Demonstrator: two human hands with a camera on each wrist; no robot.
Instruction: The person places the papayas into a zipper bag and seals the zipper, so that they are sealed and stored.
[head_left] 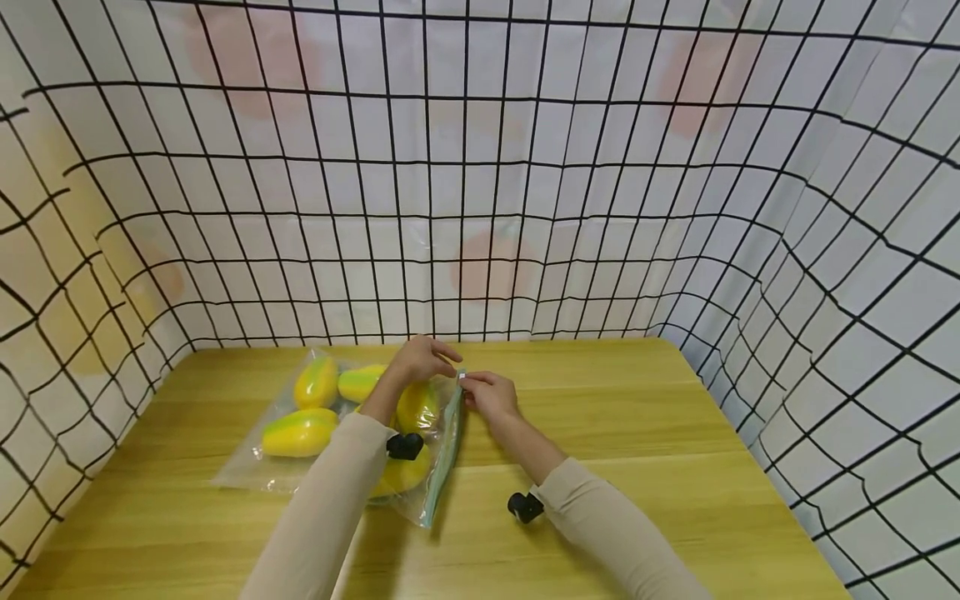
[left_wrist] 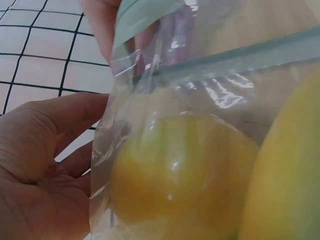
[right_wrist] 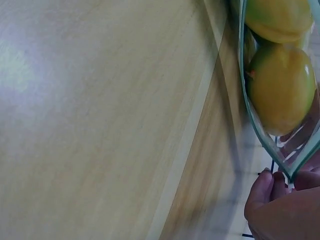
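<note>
A clear zip bag [head_left: 243, 471] lies on the table, holding several yellow-green fruits [head_left: 300, 433] that look like mangoes. Its pale green zip strip [head_left: 442, 467] runs along the right side. At the strip's far end, my right hand [head_left: 492, 396] pinches the corner between thumb and fingers. The right wrist view shows the two zip edges [right_wrist: 248, 97] spread apart, meeting in a V at that pinch. My left hand [head_left: 422, 360] reaches over the bag, fingers extended beside the same corner. In the left wrist view, those fingers [left_wrist: 75, 112] lie along the bag's side edge.
The wooden table [head_left: 622, 417] extends right of the bag. Black wire grid panels [head_left: 487, 158] stand along its back and both sides, with whitish sheeting behind them. A small black camera [head_left: 525, 507] is worn on the right wrist, another black camera [head_left: 405, 446] on the left.
</note>
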